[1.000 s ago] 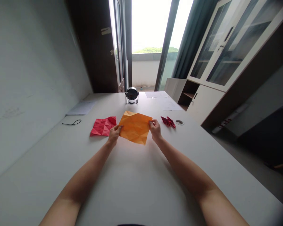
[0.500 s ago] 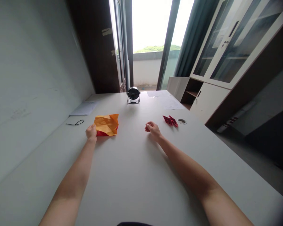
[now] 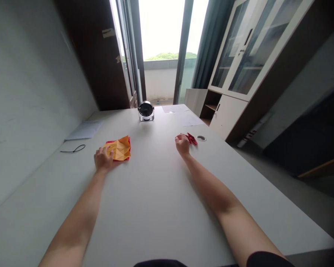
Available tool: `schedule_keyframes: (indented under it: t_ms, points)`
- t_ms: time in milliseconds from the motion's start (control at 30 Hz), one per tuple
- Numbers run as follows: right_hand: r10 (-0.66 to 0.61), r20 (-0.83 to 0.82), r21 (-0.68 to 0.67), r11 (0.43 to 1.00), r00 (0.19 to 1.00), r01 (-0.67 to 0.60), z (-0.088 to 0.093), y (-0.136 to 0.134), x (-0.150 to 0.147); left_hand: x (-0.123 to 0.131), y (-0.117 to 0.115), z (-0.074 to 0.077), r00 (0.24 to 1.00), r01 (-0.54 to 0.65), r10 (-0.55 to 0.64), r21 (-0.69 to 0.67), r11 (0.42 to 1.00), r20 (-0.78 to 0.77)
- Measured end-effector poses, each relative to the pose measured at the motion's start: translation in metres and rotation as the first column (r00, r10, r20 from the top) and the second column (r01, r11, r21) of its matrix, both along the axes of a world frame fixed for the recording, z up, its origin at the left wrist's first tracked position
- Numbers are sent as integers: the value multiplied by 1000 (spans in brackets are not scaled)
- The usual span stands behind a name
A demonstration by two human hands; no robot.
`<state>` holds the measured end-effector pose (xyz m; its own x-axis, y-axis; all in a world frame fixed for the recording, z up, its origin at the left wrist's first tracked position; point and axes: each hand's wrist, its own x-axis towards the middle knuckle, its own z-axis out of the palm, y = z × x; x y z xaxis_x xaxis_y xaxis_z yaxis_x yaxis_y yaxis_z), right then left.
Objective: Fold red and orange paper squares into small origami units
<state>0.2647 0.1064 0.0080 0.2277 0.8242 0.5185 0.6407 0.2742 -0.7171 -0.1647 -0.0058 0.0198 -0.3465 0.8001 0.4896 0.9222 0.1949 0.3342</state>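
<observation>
A sheet of creased orange paper (image 3: 120, 149) lies on the white table, with red paper (image 3: 125, 159) showing under its edges. My left hand (image 3: 102, 159) rests at its left side, palm down, with fingers apart over the paper's edge. Toward the right, my right hand (image 3: 182, 145) is closed with its fingers curled. Just behind it are folded red paper pieces (image 3: 192, 139), partly covered by the hand. Whether these fingers touch or hold one of the pieces is hidden.
A round black device on a silver stand (image 3: 146, 110) stands at the back. A thin black cord loop (image 3: 78, 148) and white sheets (image 3: 83, 130) lie on the left. Right of the red pieces is a round cable hole (image 3: 201, 138); more papers (image 3: 191, 119) lie behind it.
The orange paper has come down flatter over the red paper, and my left hand has loosened from its grip to lie on the edge. My right hand has moved right to the red pieces.
</observation>
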Motion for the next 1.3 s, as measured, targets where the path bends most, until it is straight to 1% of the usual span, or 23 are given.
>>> schedule_keyframes:
  t_ms: [67,100,133,200,267,333,400,467,567,633,800,933,1000,1067,1133,1167,1200,1233,1267,1300]
  points:
    - [-194,153,27,981,969,192,0,4,22,12,3,-2,990,125,-128,-50,991,-57]
    - [-265,203,18,963,943,267,-2,6,33,17,4,-4,980,177,-183,-84,981,-74]
    - [-307,246,6,949,919,316,-4,7,41,20,6,-8,970,217,-228,-126,968,-83]
    - [-336,295,-32,932,894,361,-10,10,53,23,8,-16,956,260,-283,-233,937,-73]
    - [-326,322,-57,931,889,361,-16,11,56,19,10,-24,956,262,-290,-319,911,-44]
    - [-295,351,-59,940,889,336,-20,12,53,14,12,-30,959,257,-284,-359,897,-21]
    - [-267,389,-53,949,881,311,-23,13,49,9,13,-32,961,253,-277,-371,894,-11]
    - [-269,415,-51,947,869,317,-24,13,47,9,13,-31,963,244,-267,-337,909,-24]
    - [-323,421,-52,924,848,378,-26,14,52,14,11,-25,965,241,-257,-212,947,-53]
    - [-340,431,-65,912,836,404,-28,15,58,21,7,-21,958,273,-282,-132,953,-51]
    - [-312,468,-75,918,827,389,-28,17,65,40,0,-11,919,393,-393,-22,919,-31]
    - [-291,481,-80,925,827,372,-22,13,62,55,-3,-5,881,469,-467,26,883,-73]
    - [-235,495,-79,947,836,312,-19,10,55,66,-5,-3,854,517,-512,43,855,-93]
    - [-129,501,-82,977,856,195,-18,5,40,78,-8,-1,829,556,-550,51,829,-96]
    - [43,486,-88,996,873,0,-18,-1,18,91,-11,-1,800,599,-594,54,799,-86]
    - [139,468,-93,990,873,-108,-19,-5,5,97,-13,-1,787,617,-613,58,785,-76]
    - [252,449,-106,968,857,-229,-20,-9,-8,102,-14,-1,772,635,-632,57,770,-65]
    - [375,428,-123,926,822,-358,-21,-15,-21,106,-15,-1,762,648,-645,60,760,-56]
    - [493,408,-141,866,769,-481,-21,-20,-33,109,-16,-1,756,655,-653,64,753,-52]
    - [567,386,-146,816,728,-559,-21,-27,-44,111,-17,-1,751,661,-659,63,748,-54]
